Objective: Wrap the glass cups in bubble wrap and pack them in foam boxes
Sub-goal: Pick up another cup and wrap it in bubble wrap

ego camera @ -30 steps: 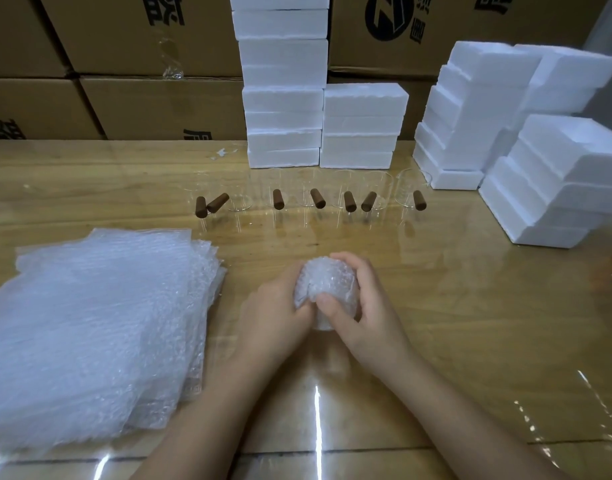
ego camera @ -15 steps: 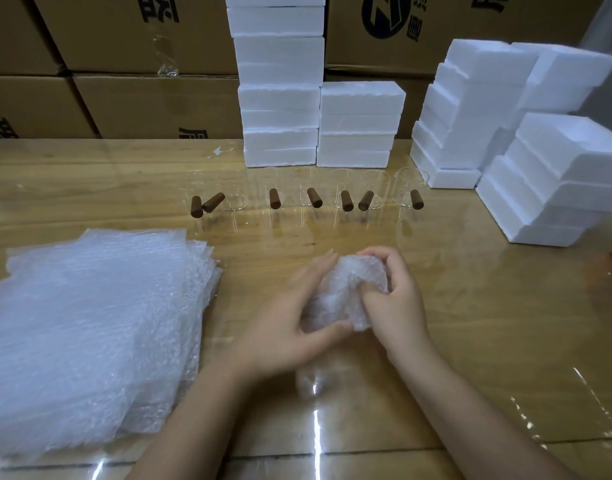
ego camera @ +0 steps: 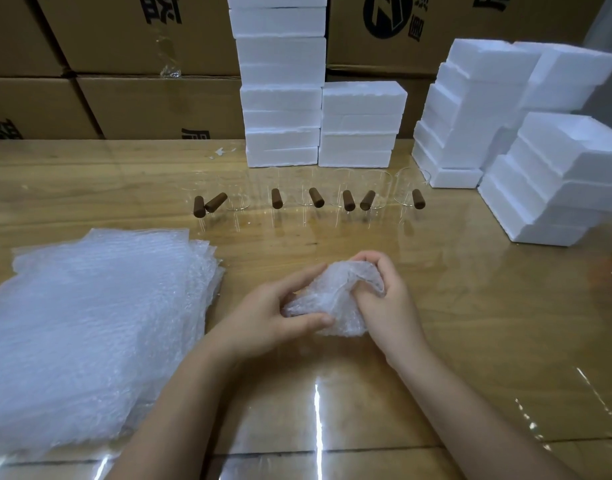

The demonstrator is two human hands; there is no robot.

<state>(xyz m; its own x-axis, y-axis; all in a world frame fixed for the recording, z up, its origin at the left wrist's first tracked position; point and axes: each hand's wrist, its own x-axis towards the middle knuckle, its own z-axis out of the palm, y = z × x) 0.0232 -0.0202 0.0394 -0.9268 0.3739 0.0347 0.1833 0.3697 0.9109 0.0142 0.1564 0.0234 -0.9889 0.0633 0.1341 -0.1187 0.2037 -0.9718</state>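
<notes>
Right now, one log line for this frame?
phase: wrapping | left hand: holds bubble-wrapped cup | right hand: tucking wrap | unwrapped cups: rowed | foam boxes: stacked

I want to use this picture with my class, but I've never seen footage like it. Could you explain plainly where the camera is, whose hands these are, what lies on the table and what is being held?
There is no machine here. The camera is worn on a person's head and looks forward and down, so you see their own two bare hands. The left hand and right hand together hold a bundle of bubble wrap; what is inside is hidden. On the wooden table a stack of bubble wrap sheets lies to the left. Further back stands a row of clear glass cups with brown handles. Behind and to the right are piles of white foam boxes, with cardboard cartons behind the table.
</notes>
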